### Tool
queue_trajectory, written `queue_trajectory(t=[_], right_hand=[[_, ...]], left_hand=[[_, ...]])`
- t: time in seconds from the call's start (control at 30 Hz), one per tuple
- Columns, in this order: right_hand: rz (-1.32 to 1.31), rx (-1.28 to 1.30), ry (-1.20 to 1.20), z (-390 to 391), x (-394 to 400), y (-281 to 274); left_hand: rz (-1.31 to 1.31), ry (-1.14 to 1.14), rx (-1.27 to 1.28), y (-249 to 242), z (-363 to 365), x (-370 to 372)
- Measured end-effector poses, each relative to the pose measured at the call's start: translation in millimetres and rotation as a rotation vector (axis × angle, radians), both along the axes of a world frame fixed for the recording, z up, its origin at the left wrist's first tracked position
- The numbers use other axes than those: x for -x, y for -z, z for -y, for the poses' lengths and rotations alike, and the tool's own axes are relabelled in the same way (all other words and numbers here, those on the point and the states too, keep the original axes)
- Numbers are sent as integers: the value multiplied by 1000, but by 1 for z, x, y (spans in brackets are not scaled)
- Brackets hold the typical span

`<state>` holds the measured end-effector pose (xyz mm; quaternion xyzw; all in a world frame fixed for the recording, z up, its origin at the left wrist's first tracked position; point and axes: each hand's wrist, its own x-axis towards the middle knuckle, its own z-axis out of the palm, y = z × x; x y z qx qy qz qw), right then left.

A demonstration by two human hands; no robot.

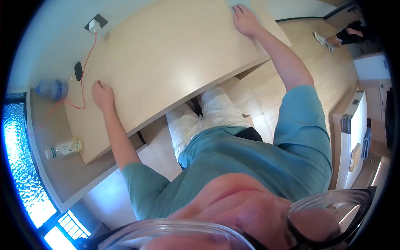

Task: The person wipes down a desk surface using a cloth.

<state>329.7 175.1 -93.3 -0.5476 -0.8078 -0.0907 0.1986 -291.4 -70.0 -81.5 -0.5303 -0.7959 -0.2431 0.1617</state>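
My left hand [103, 96] rests on the wooden desk [166, 54] near its left end. Its fingers are curled closed, and whatever they may hold is hidden. Far to the right, my right hand [246, 21] lies at the desk's other end, on or against a flat pale blue piece [255, 9] that I cannot identify. The fingers of this hand are partly bent, with small gaps between them, and I see no grip on anything. A red cable [84, 79] runs past my left hand, beside a small black object [78, 71].
A white charger [94, 26] sits in a wall socket. A large clear bottle [53, 89] and a smaller labelled bottle [64, 149] stand beyond the left end. At upper right are another person's legs [333, 41]. A white box [354, 133] is at right.
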Motion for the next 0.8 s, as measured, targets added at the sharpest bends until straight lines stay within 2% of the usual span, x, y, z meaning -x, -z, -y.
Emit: queue_trajectory(t=[0.2,0.43,0.6,0.8], right_hand=[[43,145,69,6,2,-5],[-6,70,95,11,5,-6],[-4,213,122,21,9,-13],[-36,219,131,38,22,-13]], left_hand=[[22,-5,27,-6,0,-6],[-14,-11,49,-4,4,0],[18,-39,29,-8,2,-7],[-25,5,51,-5,15,0]])
